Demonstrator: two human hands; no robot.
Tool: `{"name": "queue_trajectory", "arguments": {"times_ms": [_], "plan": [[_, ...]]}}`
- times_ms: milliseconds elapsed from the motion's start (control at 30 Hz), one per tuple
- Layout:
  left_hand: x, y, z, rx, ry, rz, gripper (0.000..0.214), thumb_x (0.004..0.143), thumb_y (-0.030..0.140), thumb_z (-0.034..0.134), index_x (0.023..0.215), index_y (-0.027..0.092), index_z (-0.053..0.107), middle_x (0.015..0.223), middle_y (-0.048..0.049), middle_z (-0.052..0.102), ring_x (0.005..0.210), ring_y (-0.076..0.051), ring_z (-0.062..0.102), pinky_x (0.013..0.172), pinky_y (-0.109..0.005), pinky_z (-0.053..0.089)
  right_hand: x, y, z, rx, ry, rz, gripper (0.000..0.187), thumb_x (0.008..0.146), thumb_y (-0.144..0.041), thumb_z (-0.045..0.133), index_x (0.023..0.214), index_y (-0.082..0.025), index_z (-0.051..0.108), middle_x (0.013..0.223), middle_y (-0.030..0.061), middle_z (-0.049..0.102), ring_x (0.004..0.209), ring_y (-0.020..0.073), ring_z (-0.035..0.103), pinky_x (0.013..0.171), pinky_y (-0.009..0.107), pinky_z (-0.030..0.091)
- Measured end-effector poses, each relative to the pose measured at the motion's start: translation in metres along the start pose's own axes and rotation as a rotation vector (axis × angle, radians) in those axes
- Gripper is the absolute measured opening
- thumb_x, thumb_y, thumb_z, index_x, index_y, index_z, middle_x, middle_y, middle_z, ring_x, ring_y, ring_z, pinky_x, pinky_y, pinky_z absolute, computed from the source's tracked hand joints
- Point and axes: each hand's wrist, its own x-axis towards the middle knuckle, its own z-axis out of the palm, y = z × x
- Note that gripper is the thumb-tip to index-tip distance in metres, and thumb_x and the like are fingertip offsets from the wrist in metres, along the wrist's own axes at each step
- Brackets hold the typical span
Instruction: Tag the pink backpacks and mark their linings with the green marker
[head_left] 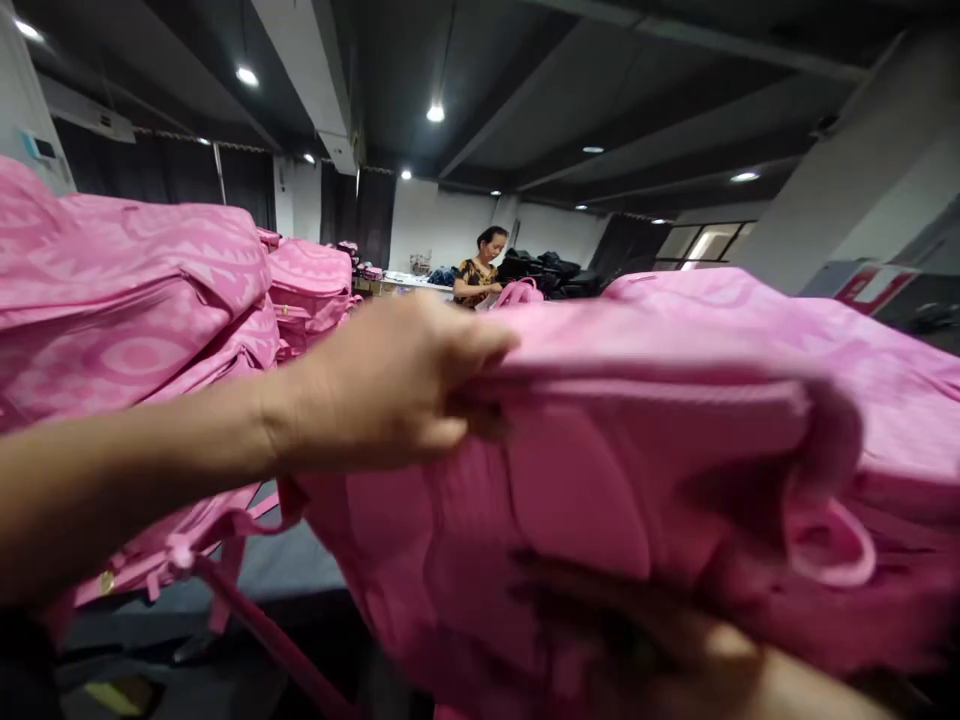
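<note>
The left hand (390,385) has its grip clamped on the upper edge of a pink bag (675,440), fingers (480,345) over the fold and thumb beneath it. The bag spreads away from the grip to the right and downward, held up close to the camera. It looks closed and flat, and what it holds cannot be seen. Its cloth is soft and matt with a faint woven pattern, folded into thick, rounded layers. A small pink loop (832,550) hangs at its far right end, well away from the grip.

Under the bag, below and right of the grip, the right hand (675,655) shows only as a blur, and whether it is closed on the cloth cannot be told.

Behind the left forearm lies a pile of pink bags (127,300) of the same fabric, with a thin strap (255,615) trailing down over a dark worktop (285,565).

Far beyond the grip, a person (478,270) stands at another worktop beside dark bags (547,270). The room has a dark ceiling with round lamps (435,113) and a pale pillar (847,190).
</note>
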Motion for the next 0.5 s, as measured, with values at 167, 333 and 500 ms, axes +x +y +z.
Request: {"name": "queue_trajectory", "arguments": {"times_ms": [167,333,500], "plan": [[0.059,-0.012,-0.037,0.516,0.488,-0.042,0.064,0.090,0.055,0.034,0.124,0.010,0.064,0.111,-0.0031,0.066,0.122,-0.045,0.056,0.090,-0.065,0.042,0.155,-0.051,-0.081,0.287,0.334,-0.152,0.042,0.091,-0.033,0.055,0.126,-0.013,0.067,0.097,0.0149,0.075,0.062,0.0145,0.069,0.051,0.021,0.048],[0.138,-0.090,0.045,0.395,0.631,-0.121,0.054,0.100,0.022,0.028,0.153,0.012,0.035,0.160,-0.0070,0.034,0.149,-0.026,0.029,0.118,-0.046,0.034,0.218,-0.050,-0.054,0.154,0.297,-0.279,0.050,0.094,-0.020,0.054,0.143,-0.014,0.051,0.086,0.0078,0.076,0.070,0.0163,0.072,0.063,0.024,0.054],[0.221,-0.195,0.178,0.143,0.550,-0.177,0.053,0.101,0.020,0.029,0.153,0.014,0.035,0.164,-0.0063,0.025,0.155,-0.024,0.011,0.127,-0.054,0.008,0.169,0.076,0.026,-0.297,0.051,-0.149,0.049,0.086,-0.008,0.056,0.131,-0.026,0.063,0.112,0.0077,0.076,0.093,0.0215,0.075,0.077,0.028,0.058]]}}
